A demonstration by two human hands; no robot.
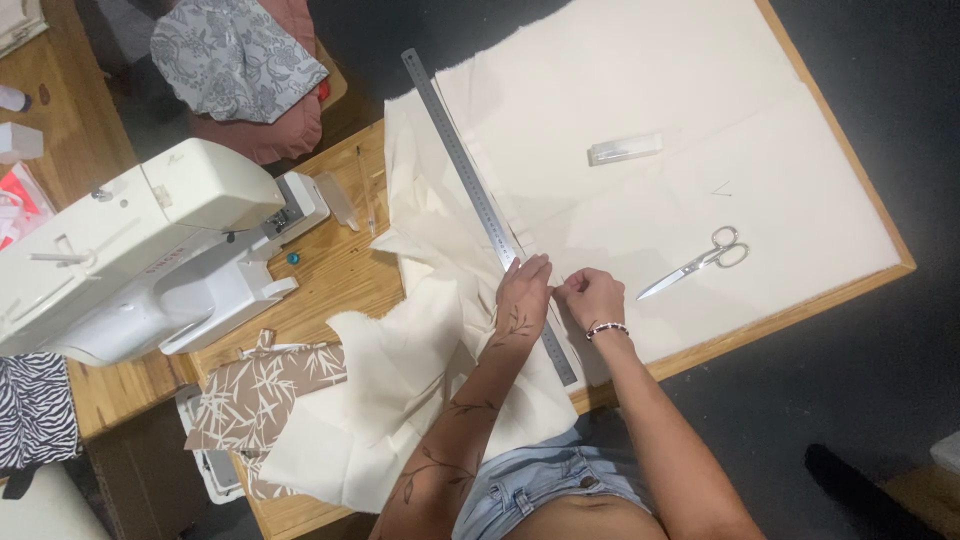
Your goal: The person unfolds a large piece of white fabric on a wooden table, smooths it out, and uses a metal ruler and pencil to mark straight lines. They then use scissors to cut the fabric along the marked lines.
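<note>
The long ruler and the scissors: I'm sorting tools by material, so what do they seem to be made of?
The ruler looks like bare steel: thin, flat, grey, with a dull sheen, pressed on the cream fabric by the left hand. The scissors look all metal, handles included: one bright silver tone throughout, probably polished or plated steel.

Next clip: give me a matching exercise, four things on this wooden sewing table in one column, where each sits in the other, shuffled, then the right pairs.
Things:
1. long steel ruler
2. silver metal scissors
3. white sewing machine
4. small white rectangular box

Places:
A. at the table's left end, beside the brown leaf-print fabric
B. lying on the flat cream cloth, just right of the right hand
C. running diagonally over the cream cloth, pressed by the left hand
D. alone on the cream cloth towards the table's far edge

Pairs: 1-C, 2-B, 3-A, 4-D
</note>
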